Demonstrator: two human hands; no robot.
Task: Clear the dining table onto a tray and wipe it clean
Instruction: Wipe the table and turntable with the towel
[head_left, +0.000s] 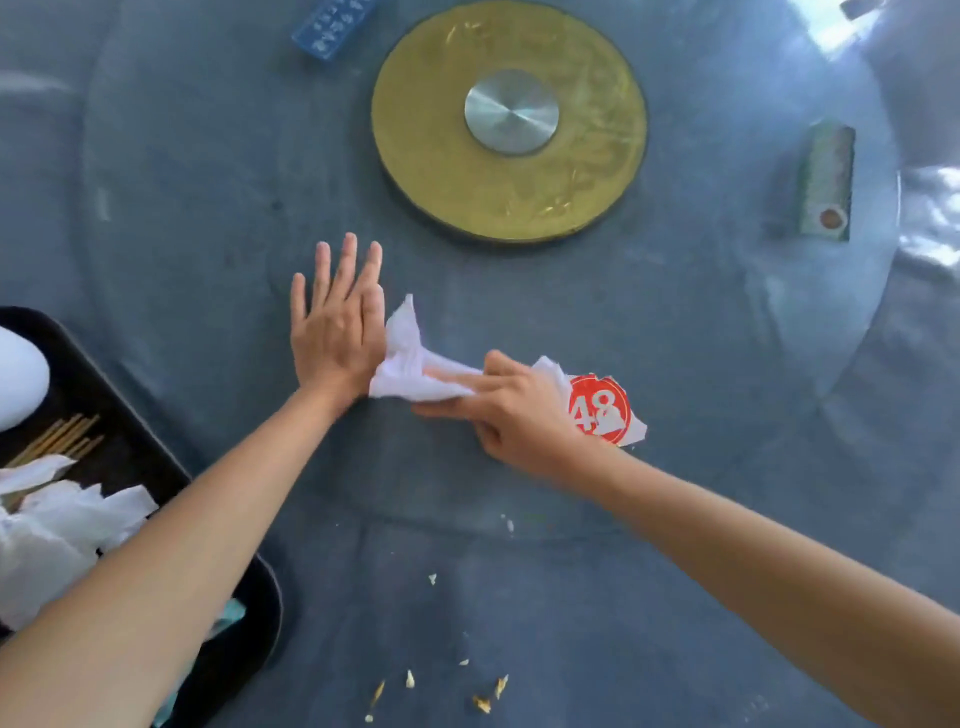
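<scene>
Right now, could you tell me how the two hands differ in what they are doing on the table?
The left hand lies flat on the glass with fingers straight and holds nothing; the right hand grips a crumpled white tissue. The left hand's fingers point toward the gold disc; the right hand's point left, toward the left hand. Both are bare and rest low on the table.

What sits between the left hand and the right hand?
Head view: only the crumpled white tissue, gripped by the right hand and reaching the edge of the flat left hand.
</scene>
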